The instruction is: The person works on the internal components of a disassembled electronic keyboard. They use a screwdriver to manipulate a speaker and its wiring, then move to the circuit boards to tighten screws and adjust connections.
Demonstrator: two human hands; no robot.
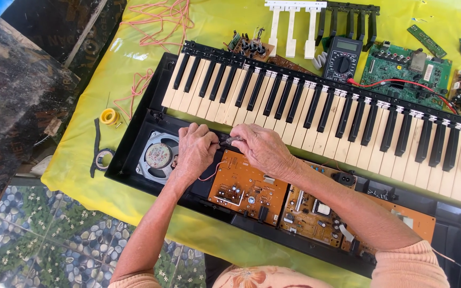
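An opened electronic keyboard point(316, 106) lies on a yellow-green cloth, its black and white keys facing away from me. My left hand point(196, 149) and my right hand point(262, 149) meet just below the keys, above an orange circuit board point(246, 189). The right hand pinches a small dark tool or connector point(229, 141) whose tip points at the left fingers. The left hand's fingers are curled around something small that I cannot make out. A thin red wire point(209, 175) runs from under the left hand to the board. A round speaker point(158, 156) sits left of the left hand.
A black multimeter point(341, 58), a green circuit board point(404, 66) and loose key sections point(294, 24) lie beyond the keyboard. Pink wire point(158, 21), a yellow solder spool point(109, 116) and a tape roll point(102, 158) rest at the left. More brown boards point(316, 210) fill the case to the right.
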